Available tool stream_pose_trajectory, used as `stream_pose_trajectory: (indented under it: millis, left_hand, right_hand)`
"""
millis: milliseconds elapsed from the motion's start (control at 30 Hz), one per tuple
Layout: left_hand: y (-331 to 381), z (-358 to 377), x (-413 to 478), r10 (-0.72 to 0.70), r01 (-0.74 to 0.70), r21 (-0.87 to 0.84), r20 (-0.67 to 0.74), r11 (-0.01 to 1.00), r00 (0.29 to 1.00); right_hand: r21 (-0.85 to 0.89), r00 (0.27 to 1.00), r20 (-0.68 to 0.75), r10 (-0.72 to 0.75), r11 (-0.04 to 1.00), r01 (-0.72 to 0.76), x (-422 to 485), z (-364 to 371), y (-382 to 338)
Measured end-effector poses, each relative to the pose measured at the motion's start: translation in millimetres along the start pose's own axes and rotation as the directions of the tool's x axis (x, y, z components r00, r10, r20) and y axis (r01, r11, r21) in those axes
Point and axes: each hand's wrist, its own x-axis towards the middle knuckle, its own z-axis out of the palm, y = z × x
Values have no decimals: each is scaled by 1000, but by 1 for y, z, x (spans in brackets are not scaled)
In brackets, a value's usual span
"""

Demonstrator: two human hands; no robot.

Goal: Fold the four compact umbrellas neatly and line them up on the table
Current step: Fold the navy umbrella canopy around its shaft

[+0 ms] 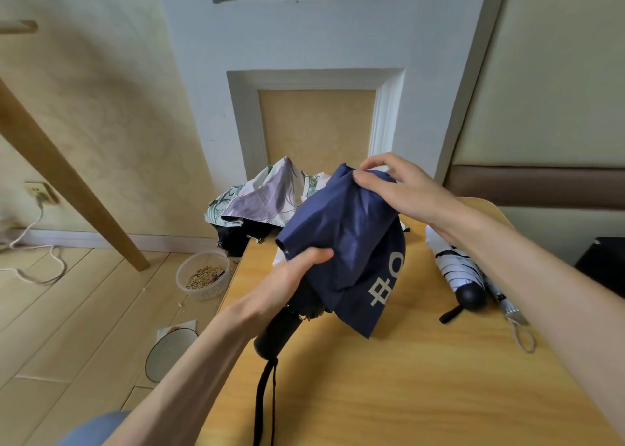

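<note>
Currently left hand (pixel 291 276) grips navy umbrella (pixel 338 236) above handle (pixel 280 330), steadying it over counter (pixel 422 388); right hand (pixel 397 188) pinches canopy (pixel 368 266) top, gathering loose folds for wrapping.

We see bare table (pixel 422 378) front & centre-right: free way in. Far-left corner blocked by loose floral umbrella (pixel 260 199). Right edge taken by white folded umbrella (pixel 455 270) w/ slimmer umbrella (pixel 505 302) just beside. Mid-table airspace filled by navy umbrella (pixel 345 236).
</note>
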Motion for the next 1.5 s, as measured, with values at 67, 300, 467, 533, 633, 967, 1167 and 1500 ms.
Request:
stream_pose_trajectory:
  millis: [67, 300, 467, 533, 633, 967, 1167, 1500]
  left_hand:
    - [-2, -3, 2, -4, 4, -12, -18, 1000, 1000]
    - [-17, -11, -12, 53, -62, -188, -49, 980, 997]
    - [-12, -9, -21, 348, -368, -221, -126, 903, 929]
    - [-9, -13, -21, 328, -327, -34, 37, 944, 944]
    - [-13, -16, -15, 171, -185, 150, 98, 971, 980]
    - [-5, -9, -9, 55, -54, -12, 76, 998, 996]
    - [-9, -11, -8, 138, -146, 102, 82, 984, 987]
    - [-6, -14, -5, 140, -139, -13, 79, 990, 987]
  right_hand:
    - [35, 997, 65, 33, 999, -35, -4, -1, -1]
    - [80, 997, 78, -21, 997, 15, -9, -5, -3]
    - [71, 987, 72, -140, 988, 135, -7, -9, -2]
    - [109, 976, 94, -195, 977, 184, -8, -15, -5]
    - [35, 950, 107, -294, 956, 292, -7, -19, -8]
    - [-28, 938, 101, -331, 942, 335, 2, -28, -14]
    - [35, 970, 4, -242, 970, 242, 10, -11, -19]
    - [9, 984, 172, 48, 999, -51, 9, -9, -18]
